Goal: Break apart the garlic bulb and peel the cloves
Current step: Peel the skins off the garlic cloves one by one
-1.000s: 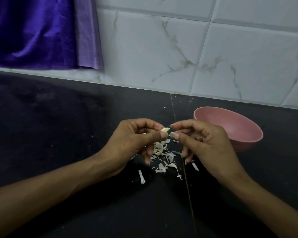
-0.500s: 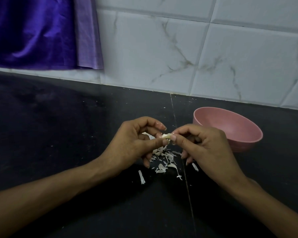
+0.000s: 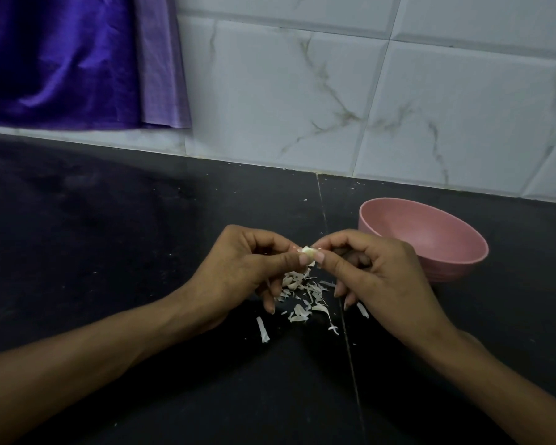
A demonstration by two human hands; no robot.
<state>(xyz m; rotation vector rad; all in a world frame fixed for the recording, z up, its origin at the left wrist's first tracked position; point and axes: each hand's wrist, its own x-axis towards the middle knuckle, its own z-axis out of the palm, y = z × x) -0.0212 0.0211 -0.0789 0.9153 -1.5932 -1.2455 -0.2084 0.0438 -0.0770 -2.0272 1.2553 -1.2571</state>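
Black counter [image 3: 109, 252], both hands' fingertip grips pinching one garlic clove [image 3: 308, 252]

pale garlic clove [image 3: 308, 252], papery skins [image 3: 302, 293] beneath

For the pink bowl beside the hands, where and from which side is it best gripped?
Likely the pink bowl is best gripped at its rim, pinched from above on the near right arc: it stands upright and open, its walls flare outward, and the right hand already crowds the left edge.
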